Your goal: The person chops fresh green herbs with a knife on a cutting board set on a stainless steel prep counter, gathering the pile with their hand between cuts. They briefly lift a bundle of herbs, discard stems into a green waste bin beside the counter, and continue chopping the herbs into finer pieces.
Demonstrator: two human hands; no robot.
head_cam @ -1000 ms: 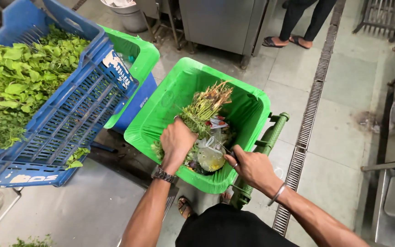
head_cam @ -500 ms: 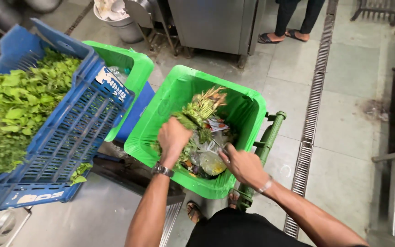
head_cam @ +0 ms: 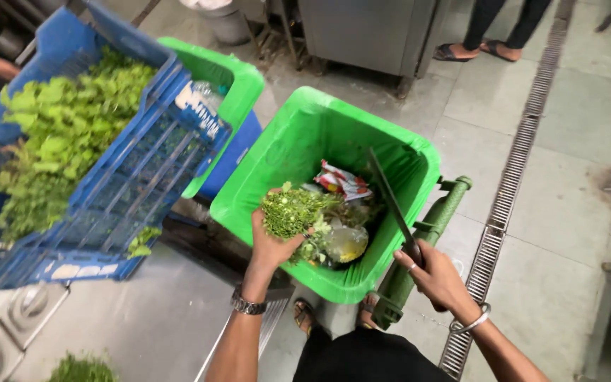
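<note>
Bin mouth mostly open, flanks crowded

I see my left hand (head_cam: 271,240) with a herb bunch (head_cam: 293,211) over the near-left rim of the green bin (head_cam: 362,131); my right hand (head_cam: 438,276) holds a knife (head_cam: 390,201) slanting across the right side, blocking that lane; far half of the opening is free above the rubbish; blue crate (head_cam: 139,180) of greens and a second green bin (head_cam: 238,78) crowd the left; the dark green handle (head_cam: 426,240) bars the right rim; open floor (head_cam: 567,212) beyond it.
</note>
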